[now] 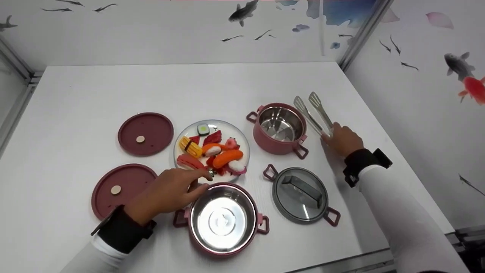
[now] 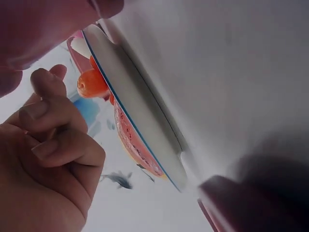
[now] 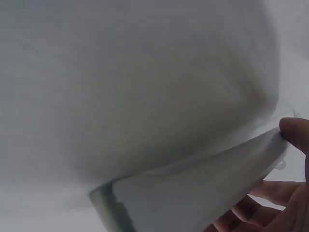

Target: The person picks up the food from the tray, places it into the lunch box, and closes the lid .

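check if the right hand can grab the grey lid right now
Probably not at once: the right hand grips the tongs and would likely need freeing first. Otherwise the way looks clear; nothing rests on the grey lid.

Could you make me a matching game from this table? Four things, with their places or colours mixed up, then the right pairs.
Things:
1. Tongs
2. Plate
3. Lid
4. Two round discs

Places or colours:
A. Grey, to the right of the nearer pot in the head view
B. Dark red, to the left of the plate in the head view
C. In the right hand
D. Under the colourful food pieces

Right pairs: 1-C, 2-D, 3-A, 4-B
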Available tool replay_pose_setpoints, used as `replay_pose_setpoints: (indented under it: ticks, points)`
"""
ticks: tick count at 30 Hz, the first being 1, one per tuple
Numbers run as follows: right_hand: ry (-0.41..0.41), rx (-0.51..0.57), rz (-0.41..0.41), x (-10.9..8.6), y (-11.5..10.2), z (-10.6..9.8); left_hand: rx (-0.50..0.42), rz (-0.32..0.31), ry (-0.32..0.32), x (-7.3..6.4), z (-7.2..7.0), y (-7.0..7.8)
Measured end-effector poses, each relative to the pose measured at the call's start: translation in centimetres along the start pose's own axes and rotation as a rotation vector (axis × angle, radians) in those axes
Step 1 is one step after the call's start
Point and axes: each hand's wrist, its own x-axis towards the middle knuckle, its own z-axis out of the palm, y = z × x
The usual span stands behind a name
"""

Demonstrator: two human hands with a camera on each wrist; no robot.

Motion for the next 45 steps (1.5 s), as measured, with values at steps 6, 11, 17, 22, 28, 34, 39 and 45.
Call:
replay_pose_setpoints:
  ticks: [6, 11, 17, 22, 28, 34, 39, 45]
  points:
    - [0.095, 0.091, -0.070, -0.6, 1.9, -0.6, -0.014, 0.082, -0.023, 1.0, 0.1, 0.4]
    - [0.170, 0.199, -0.126, -2.5, 0.7, -2.8, -0.074, 0.112, -0.080, 1.6, -0.1, 0.2]
    - [0.110, 0.314, -0.250, -5.1, -5.5, -4.6, -0.203, 0.055, -0.178, 1.3, -0.3, -0.4]
    - [-0.045, 0.378, -0.401, -6.9, -11.5, -4.5, -0.318, 0.035, -0.253, 1.3, -0.1, -1.0]
    - [-0.096, 0.192, -0.600, -7.8, -17.5, -3.6, -0.397, 0.040, -0.269, 1.6, 0.3, -1.6]
    - [-0.137, 0.104, -0.657, -7.9, -21.0, -3.1, -0.431, 0.055, -0.275, 1.6, 0.4, -1.8]
    - [-0.153, 0.041, -0.646, -8.1, -22.6, -3.0, -0.444, 0.048, -0.271, 1.6, 0.4, -1.8]
    - [-0.146, -0.021, -0.662, -8.3, -23.7, -2.6, -0.452, 0.035, -0.266, 1.8, 0.6, -1.8]
